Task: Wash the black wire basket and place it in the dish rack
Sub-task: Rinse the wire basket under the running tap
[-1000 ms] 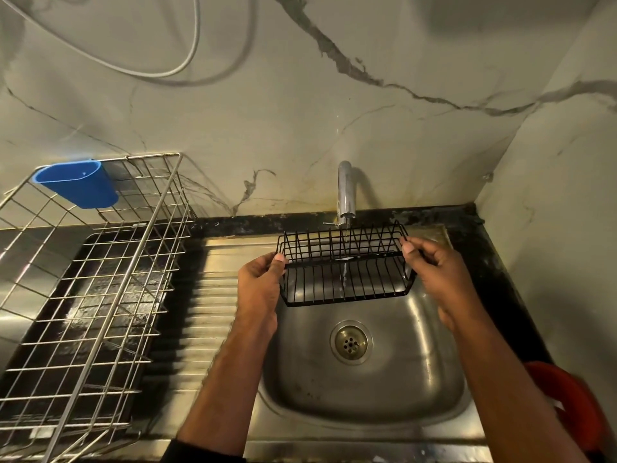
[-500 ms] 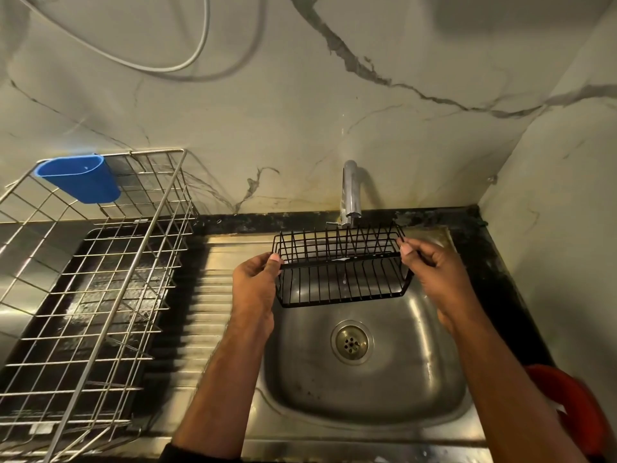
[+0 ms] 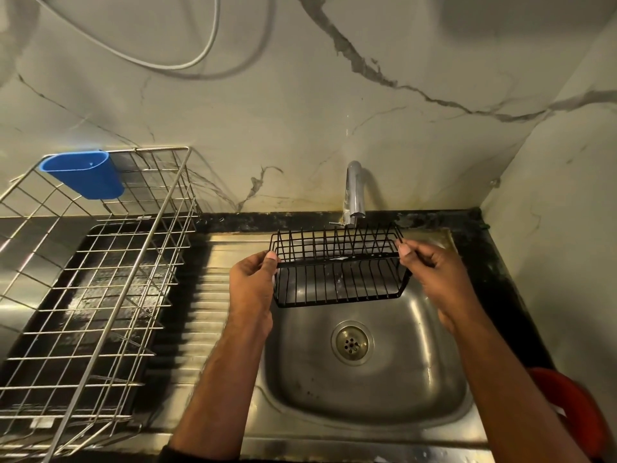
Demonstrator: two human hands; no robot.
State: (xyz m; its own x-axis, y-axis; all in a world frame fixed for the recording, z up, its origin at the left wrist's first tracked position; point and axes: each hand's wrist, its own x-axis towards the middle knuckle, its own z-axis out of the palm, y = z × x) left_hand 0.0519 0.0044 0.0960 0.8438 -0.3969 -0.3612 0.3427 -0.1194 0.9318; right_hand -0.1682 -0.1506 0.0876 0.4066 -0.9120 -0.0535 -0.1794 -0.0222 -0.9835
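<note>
A small black wire basket (image 3: 337, 267) with thin upright bars is held over the far end of the stainless steel sink basin (image 3: 367, 389), just under the spout of the chrome tap (image 3: 354, 195). The left hand (image 3: 253, 282) has its grip closed on the basket's left end, thumb on the top rim; the right hand (image 3: 430, 275) pinches the right end between thumb and curled fingers. The round metal drain (image 3: 352, 342) lies below the basket. At the left edge of the surface stands a silver wire dish rack (image 3: 100, 295) on a black tray, with a blue plastic cup (image 3: 83, 173) hung on its far corner. A red round object (image 3: 574, 406) shows at the near right corner.
</note>
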